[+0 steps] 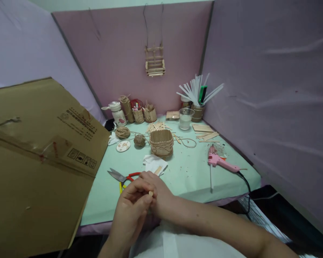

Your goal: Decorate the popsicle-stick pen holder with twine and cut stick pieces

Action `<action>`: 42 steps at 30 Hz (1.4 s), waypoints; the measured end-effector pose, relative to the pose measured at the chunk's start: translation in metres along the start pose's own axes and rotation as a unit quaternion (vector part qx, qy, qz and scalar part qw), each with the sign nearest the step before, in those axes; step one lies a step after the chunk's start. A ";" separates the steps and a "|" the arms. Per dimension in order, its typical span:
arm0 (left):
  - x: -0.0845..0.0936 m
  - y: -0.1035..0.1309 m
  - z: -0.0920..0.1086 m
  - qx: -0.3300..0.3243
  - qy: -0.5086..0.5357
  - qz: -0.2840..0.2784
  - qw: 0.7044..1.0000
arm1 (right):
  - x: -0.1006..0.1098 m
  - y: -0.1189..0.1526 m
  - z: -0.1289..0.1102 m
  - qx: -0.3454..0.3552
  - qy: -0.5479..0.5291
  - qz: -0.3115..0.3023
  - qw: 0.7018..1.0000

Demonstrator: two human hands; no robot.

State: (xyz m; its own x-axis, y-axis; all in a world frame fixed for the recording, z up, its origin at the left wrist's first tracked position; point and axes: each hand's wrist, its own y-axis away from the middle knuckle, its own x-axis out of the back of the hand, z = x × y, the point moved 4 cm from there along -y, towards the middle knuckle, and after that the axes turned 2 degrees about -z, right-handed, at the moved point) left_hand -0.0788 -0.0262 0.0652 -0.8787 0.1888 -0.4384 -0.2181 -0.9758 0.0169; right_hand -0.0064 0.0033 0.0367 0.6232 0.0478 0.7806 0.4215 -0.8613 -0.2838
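Note:
My left hand (134,206) is closed at the table's front edge, its thumb and fingers pinching a small pale wooden piece (151,193). Behind it and touching it is my right hand (160,191), seen from the back; its fingertips are hidden by the left hand. Just beyond the hands lie scissors (118,176) with red handles, partly covered, and a yellow-handled tool (121,187). A white cloth (154,163) with a flat wooden stick (158,170) on it lies ahead. Past the cloth stands a woven-looking wooden basket (162,147).
A pink glue gun (223,163) with a black cord lies at the right. Twine balls (139,141), wooden sticks (204,129), a clear cup (185,120) and holders with white glue sticks (195,89) stand farther back. A large cardboard sheet (40,172) fills the left.

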 end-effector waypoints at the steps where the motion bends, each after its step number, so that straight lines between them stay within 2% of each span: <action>1: -0.002 -0.001 0.000 -0.004 0.000 -0.014 1.000 | 0.012 0.010 0.009 -0.008 0.013 0.009 1.000; 5: -0.013 -0.011 -0.010 0.005 0.024 -0.055 0.998 | 0.076 0.065 0.063 -0.111 0.084 0.083 0.987; 8: -0.020 -0.025 -0.031 0.051 0.052 -0.044 0.996 | 0.128 0.108 0.112 -0.184 0.136 0.138 0.964; 10: -0.022 -0.036 -0.048 0.088 0.076 -0.029 0.993 | 0.151 0.129 0.143 -0.216 0.168 0.165 0.948; 12: -0.023 -0.045 -0.062 0.113 0.097 -0.016 0.989 | 0.160 0.139 0.171 -0.231 0.183 0.165 0.941; 15: -0.020 -0.054 -0.078 0.136 0.114 -0.009 0.984 | 0.152 0.141 0.202 -0.239 0.186 0.155 0.940; 20: -0.011 -0.059 -0.087 0.129 0.137 -0.006 0.982 | 0.138 0.141 0.229 -0.270 0.195 0.171 0.927; 24: -0.008 -0.059 -0.092 0.130 0.149 -0.010 0.980 | 0.143 0.144 0.228 -0.265 0.179 0.172 0.932; 28: -0.007 -0.059 -0.095 0.134 0.161 -0.003 0.978 | 0.146 0.148 0.208 -0.261 0.129 0.176 0.940; 29: -0.007 -0.059 -0.095 0.133 0.165 -0.003 0.977 | 0.145 0.150 0.201 -0.264 0.091 0.174 0.944; 31: -0.006 -0.059 -0.095 0.127 0.171 -0.006 0.977 | 0.138 0.153 0.186 -0.280 -0.055 0.174 0.942; 34: -0.005 -0.059 -0.093 0.110 0.168 -0.006 0.980 | 0.122 0.156 0.159 -0.271 -0.241 0.159 0.918; 36: -0.004 -0.058 -0.093 0.100 0.163 -0.003 0.982 | 0.111 0.157 0.141 -0.262 -0.307 0.150 0.903; 40: -0.006 -0.057 -0.091 0.093 0.148 -0.013 0.985 | 0.095 0.159 0.111 -0.261 -0.310 0.116 0.907; 42: -0.007 -0.057 -0.090 0.085 0.133 -0.017 0.987 | 0.091 0.162 0.103 -0.277 -0.282 0.122 0.911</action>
State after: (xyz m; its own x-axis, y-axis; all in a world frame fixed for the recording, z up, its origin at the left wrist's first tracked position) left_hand -0.0218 0.0178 -0.0138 -0.7328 0.1629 -0.6607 -0.3324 -0.9329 0.1386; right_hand 0.1861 -0.0800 0.0044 0.9585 -0.0609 0.2784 -0.0739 -0.9966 0.0365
